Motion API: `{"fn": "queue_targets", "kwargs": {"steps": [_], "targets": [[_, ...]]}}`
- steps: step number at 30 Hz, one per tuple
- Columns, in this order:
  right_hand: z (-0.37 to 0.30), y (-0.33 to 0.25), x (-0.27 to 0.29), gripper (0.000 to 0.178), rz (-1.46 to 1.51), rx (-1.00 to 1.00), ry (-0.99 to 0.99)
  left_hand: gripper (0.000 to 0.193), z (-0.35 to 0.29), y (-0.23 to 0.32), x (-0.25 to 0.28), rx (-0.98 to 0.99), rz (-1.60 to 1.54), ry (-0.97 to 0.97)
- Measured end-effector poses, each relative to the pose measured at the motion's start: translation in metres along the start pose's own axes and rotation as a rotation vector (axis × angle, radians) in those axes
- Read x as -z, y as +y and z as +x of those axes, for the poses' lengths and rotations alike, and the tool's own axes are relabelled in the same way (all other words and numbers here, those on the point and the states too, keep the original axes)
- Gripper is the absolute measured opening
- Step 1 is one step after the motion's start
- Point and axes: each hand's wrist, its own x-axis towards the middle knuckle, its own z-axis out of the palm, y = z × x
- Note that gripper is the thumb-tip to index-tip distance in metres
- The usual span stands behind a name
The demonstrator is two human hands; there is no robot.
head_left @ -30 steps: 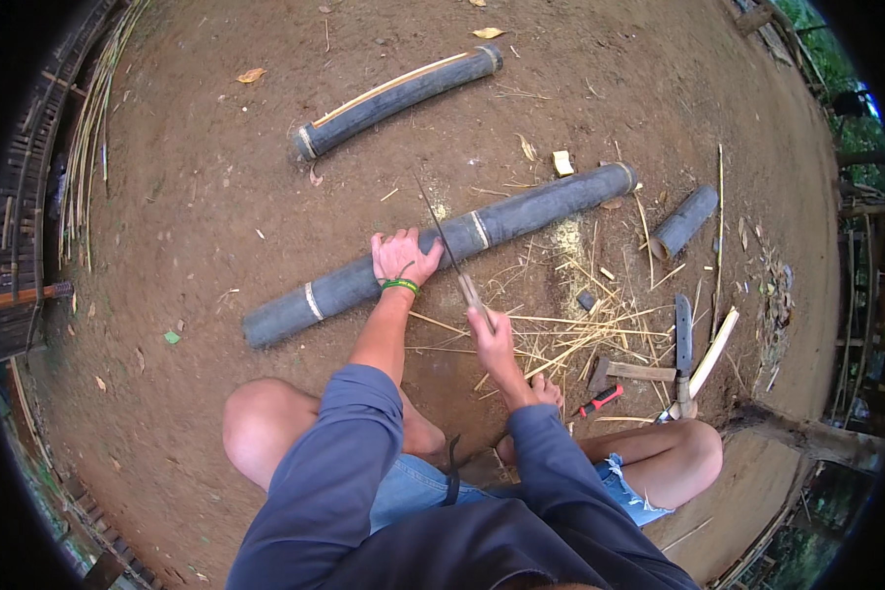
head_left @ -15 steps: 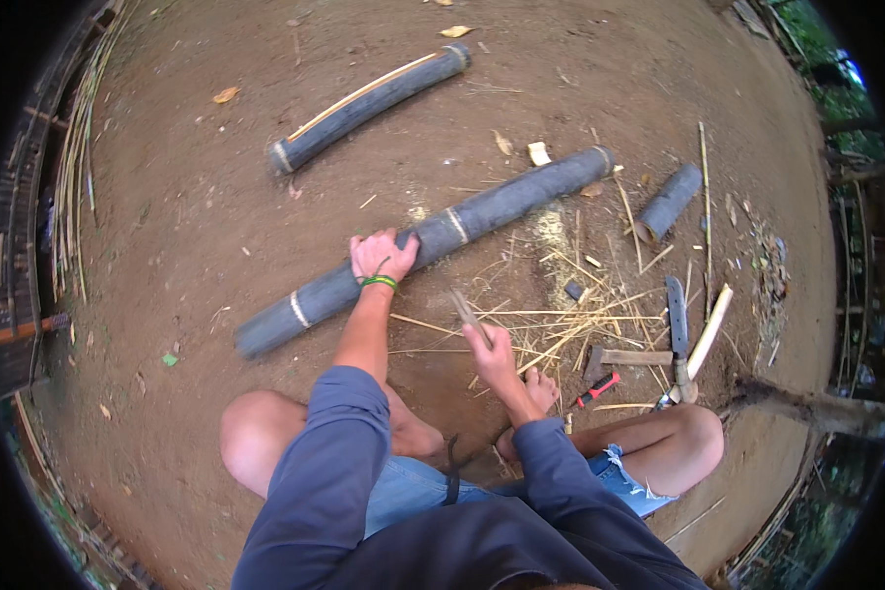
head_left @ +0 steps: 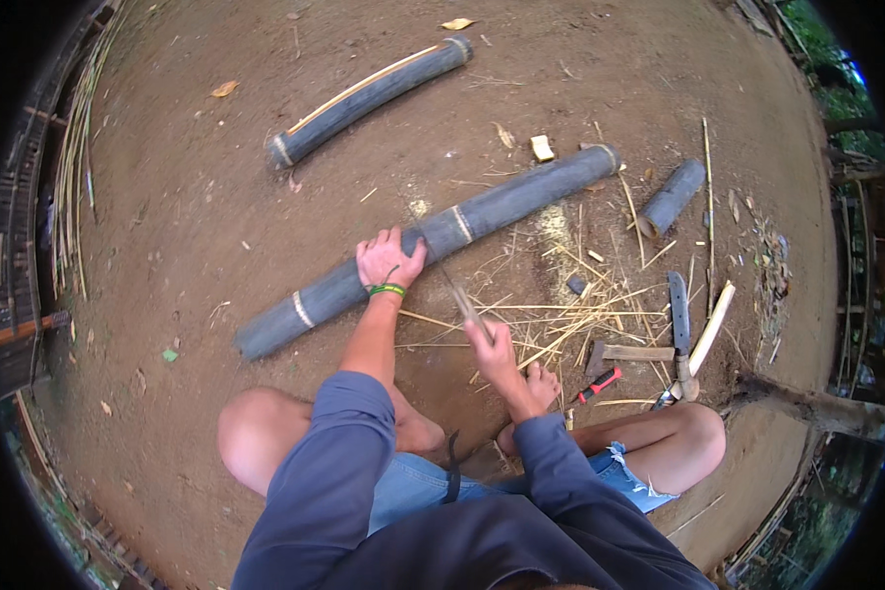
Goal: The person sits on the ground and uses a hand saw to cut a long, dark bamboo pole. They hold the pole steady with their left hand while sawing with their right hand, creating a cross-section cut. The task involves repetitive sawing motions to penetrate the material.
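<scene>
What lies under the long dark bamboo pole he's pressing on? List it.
The long dark bamboo pole lies on bare dirt ground, with pale splinters beside it. The left hand rests on top. What lies directly beneath the pole is covered.

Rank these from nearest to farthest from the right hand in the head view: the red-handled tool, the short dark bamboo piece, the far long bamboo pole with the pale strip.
From the right hand:
1. Red-handled tool, on the ground just to its right, near the knee.
2. Short dark bamboo piece, up and to the right, past the straw litter.
3. Far long bamboo pole with the pale strip, at the top, beyond the pole under the left hand.
</scene>
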Motion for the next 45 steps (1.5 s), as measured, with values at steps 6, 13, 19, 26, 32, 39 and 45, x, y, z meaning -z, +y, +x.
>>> {"fn": "queue_targets", "kwargs": {"steps": [6,13,19,26,32,39,45], "targets": [[0.057,-0.017,-0.028,0.051,0.05,0.128,0.046,0.054,0.012,-0.006,0.01,0.003,-0.013,-0.105],[0.058,-0.025,-0.029,0.047,0.03,0.087,0.076,0.082,0.008,-0.009,0.023,-0.158,0.076,-0.311],[0.016,-0.014,-0.014,0.046,0.099,0.011,0.021,0.085,0.013,-0.012,0.025,-0.104,0.063,-0.365],[-0.018,0.004,0.013,0.046,0.101,-0.015,-0.047,0.079,0.008,-0.007,0.023,-0.098,0.05,-0.334],[0.057,-0.02,-0.021,0.044,0.17,0.012,-0.007,0.085,0.018,-0.007,0.026,-0.087,0.054,-0.414],[-0.03,0.015,0.008,0.043,0.153,-0.067,-0.038,0.08,0.006,-0.017,0.025,-0.093,0.071,-0.344],[0.082,-0.044,-0.025,0.04,0.115,0.189,0.033,0.082,0.017,-0.006,0.018,-0.159,0.043,-0.313]]}}
